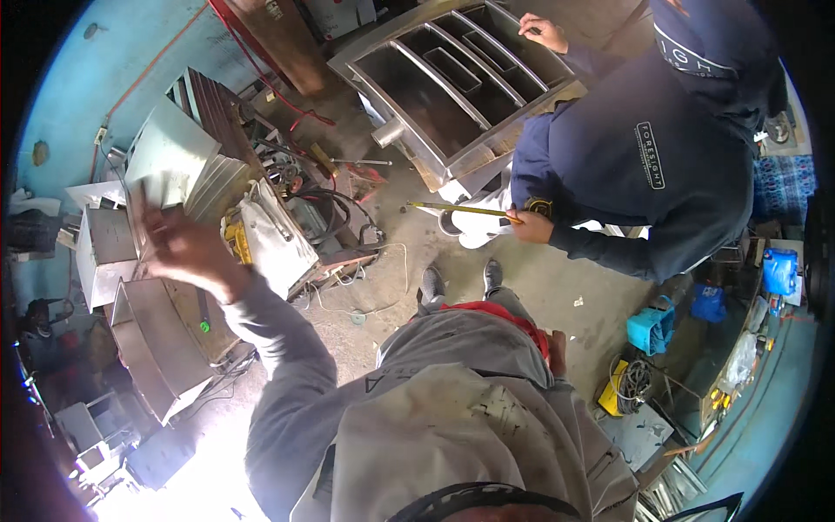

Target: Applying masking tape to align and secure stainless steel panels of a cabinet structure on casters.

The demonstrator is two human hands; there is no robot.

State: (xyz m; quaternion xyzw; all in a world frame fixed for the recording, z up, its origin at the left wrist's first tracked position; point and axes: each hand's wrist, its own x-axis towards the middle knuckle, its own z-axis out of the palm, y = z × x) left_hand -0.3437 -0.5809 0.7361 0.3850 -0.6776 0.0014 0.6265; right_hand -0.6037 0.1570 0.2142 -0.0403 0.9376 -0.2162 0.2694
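The right hand (557, 352) is at the person's right hip, next to a red cloth (520, 324); its grip cannot be determined because it is mostly hidden. To the right, a coil of cable (637, 383) lies against a yellow machine (611, 389), with a teal crate (651, 330) just beyond.

To the left, an open metal box (159, 350) sits at the bench edge. The left hand (187, 248) is raised just beyond it. Its fingers are blurred but look extended, with a wide grip; contact cannot be determined. A second metal box (103, 259) is to the left of this hand, and a pale metal sheet (170, 150) stands on its far side. A yellow tool (236, 242) lies on the bench, to the right.

Farther right, a co-worker holds an extended tape measure (465, 209). Farthest, a large metal tank (417, 96) with crossbars carries the co-worker's other hand (544, 33) near its rim.
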